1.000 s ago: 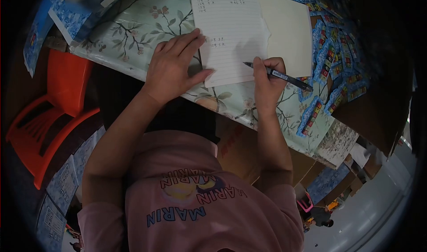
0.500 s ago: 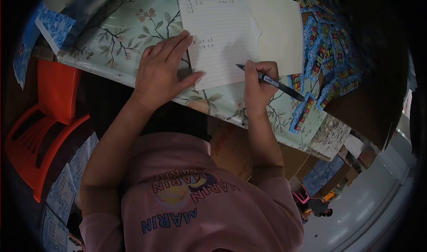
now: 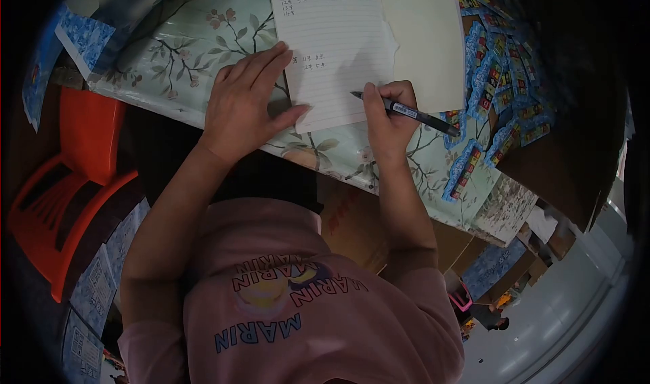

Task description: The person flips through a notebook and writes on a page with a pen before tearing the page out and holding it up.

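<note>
An open notebook [image 3: 338, 38] lies on the flowered tablecloth [image 3: 183, 52], with short handwritten lines on its ruled left page and a blank cream page on the right. My right hand [image 3: 393, 120] grips a black pen [image 3: 428, 118], its tip pointing left over the lower part of the ruled page. Flat against the notebook's left edge rests my left hand [image 3: 247, 106], fingers stretched and the thumb on the page's lower corner. It holds nothing.
Many blue packets [image 3: 501, 79] are heaped at the table's right, one packet [image 3: 464, 171] lying near the front edge. An orange chair [image 3: 88, 140] stands at the left. Blue printed boxes [image 3: 91, 292] are below it. Far off at the lower right is another person [image 3: 489, 316].
My right hand and the pen have shifted slightly left and up over the page. The left hand stays almost where it was.
</note>
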Demonstrator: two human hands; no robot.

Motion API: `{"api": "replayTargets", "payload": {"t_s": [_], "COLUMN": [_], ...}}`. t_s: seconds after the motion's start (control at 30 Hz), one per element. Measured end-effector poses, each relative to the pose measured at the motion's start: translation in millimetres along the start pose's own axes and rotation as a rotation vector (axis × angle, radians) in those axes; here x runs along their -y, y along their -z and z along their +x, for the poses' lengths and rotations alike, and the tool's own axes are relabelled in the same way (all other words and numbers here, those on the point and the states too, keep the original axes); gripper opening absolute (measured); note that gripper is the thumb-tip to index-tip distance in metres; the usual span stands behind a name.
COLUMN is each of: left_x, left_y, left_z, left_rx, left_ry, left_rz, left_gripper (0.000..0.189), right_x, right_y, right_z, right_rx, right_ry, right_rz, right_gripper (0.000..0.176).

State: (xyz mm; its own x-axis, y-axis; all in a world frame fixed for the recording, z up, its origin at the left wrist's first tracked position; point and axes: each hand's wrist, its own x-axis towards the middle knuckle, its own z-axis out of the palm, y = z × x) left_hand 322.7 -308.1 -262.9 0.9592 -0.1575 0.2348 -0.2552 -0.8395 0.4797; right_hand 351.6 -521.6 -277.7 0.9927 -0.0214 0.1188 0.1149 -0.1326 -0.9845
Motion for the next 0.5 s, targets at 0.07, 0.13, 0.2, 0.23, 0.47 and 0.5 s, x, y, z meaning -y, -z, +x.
{"api": "replayTargets", "payload": {"t_s": [0.07, 0.13, 0.2, 0.23, 0.47, 0.5], "left_x": [0.6, 0.9, 0.5, 0.5, 1.0, 0.4], "left_y": [-0.1, -0.7, -0.6, -0.1, 0.3, 0.5], "left_z": [-0.2, -0.3, -0.1, 0.0, -0.5, -0.3], "left_rx": [-0.006, -0.002, -0.001, 0.0, 0.004, 0.006], "left_ry": [-0.007, -0.007, -0.005, -0.006, 0.001, 0.003], "left_rz": [-0.008, -0.003, -0.005, -0.006, -0.007, -0.009], "left_gripper": [0.065, 0.065, 0.065, 0.064, 0.064, 0.064], "right_x": [1.5, 6.4, 7.1, 6.8, 6.4, 6.4], "right_y": [-2.0, -5.2, -7.0, -7.8, -8.3, -8.7], "right_z": [-1.9, -3.5, -2.9, -2.8, -0.7, -0.6], "right_rx": [-0.002, 0.003, -0.014, -0.032, -0.034, -0.039], "right_ry": [-0.013, 0.029, 0.001, -0.024, -0.011, -0.015], "right_rz": [0.021, -0.017, 0.008, 0.034, 0.016, 0.025], "right_gripper": [0.023, 0.024, 0.023, 0.023, 0.023, 0.023]}}
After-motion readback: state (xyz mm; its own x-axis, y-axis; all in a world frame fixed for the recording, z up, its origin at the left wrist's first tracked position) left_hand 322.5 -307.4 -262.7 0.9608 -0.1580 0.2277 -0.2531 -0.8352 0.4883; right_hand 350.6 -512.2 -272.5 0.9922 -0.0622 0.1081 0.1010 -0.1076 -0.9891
